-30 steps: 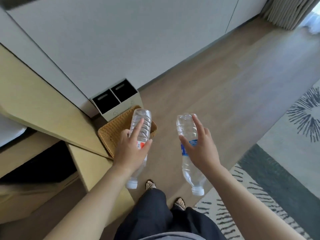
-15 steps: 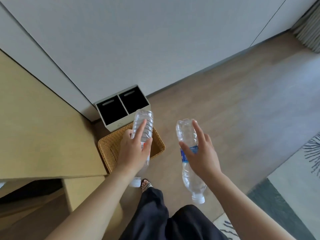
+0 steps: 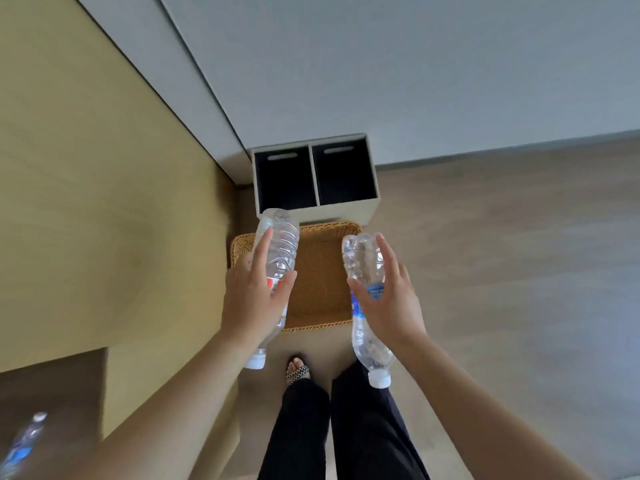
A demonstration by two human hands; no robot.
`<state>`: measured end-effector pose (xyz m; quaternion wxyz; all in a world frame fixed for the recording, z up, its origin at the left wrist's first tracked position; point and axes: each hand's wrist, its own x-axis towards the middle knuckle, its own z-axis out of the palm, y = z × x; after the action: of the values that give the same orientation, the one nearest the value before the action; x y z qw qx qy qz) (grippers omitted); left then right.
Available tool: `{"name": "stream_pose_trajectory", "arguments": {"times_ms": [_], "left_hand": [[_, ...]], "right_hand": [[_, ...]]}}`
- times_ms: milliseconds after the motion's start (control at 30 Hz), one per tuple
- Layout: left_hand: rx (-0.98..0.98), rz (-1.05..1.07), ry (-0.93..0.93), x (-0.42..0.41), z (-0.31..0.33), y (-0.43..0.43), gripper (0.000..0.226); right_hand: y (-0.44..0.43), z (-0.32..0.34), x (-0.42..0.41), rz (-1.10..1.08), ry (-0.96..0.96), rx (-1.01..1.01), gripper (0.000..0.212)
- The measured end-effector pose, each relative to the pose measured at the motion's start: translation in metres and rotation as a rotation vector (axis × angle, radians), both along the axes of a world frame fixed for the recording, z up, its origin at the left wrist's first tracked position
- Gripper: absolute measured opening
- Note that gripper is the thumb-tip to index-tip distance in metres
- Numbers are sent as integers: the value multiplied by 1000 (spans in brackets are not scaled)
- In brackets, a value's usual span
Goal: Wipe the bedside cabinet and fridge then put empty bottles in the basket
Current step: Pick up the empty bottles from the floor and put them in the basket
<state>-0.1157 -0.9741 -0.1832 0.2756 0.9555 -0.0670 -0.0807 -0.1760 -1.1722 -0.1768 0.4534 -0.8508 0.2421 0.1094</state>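
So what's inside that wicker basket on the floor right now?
The wicker basket looks empty where its woven bottom shows. The left hand and right hand, each holding a bottle above it, cover its left and right sides.

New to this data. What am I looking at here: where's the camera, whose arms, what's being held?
There is no robot: a person wears one wide-angle camera on the head, looking forward and down, so both arms enter from the bottom of the picture. The left hand grips a clear plastic bottle with a red label, cap pointing down. The right hand grips a clear bottle with a blue label, also cap down. Both hang above a woven basket on the wooden floor. Behind the basket stands a two-compartment bin against the wall. At bottom left, blurred, another bottle lies in a dark recess.
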Motion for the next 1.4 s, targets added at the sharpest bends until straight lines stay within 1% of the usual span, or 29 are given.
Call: {"name": "stream_pose_trajectory", "arguments": {"times_ms": [100,267,400,533,667,800,900,1000,1100,1267,1333,1400], "left_hand": [[-10,87,55,11,-72,4,73],[-13,180,133,21,-216,22,94],[-10,200,124,32,-331,46,98],[41,193,99,38,-434,58,95],[95,176,131,47,-523,59,89],[246,107,196,69,-588,59,88],[239,121,221,76,-610,54,89],[215,111,223,73,-610,56,90],[219,150,210,68,-596,67,89],[410,90,-53,67,-570,95,71],[448,47,-90,67,-560,107,66],[488,11,-132,63,-549,116,63]], "right_hand": [[-4,-69,28,79,19,-39,75],[2,-201,50,145,26,-63,76],[13,-312,62,167,17,-76,77],[21,-408,77,136,3,-58,78],[25,-482,92,181,-68,-69,79],[24,-526,108,183,-161,-85,79],[24,-540,111,227,-187,-88,79],[21,-543,109,317,-168,-163,80],[25,-546,104,261,-159,-146,81],[50,-567,103,289,-104,-110,82],[60,-573,104,282,-91,-79,83],[70,-578,104,229,-77,-15,86]]}}
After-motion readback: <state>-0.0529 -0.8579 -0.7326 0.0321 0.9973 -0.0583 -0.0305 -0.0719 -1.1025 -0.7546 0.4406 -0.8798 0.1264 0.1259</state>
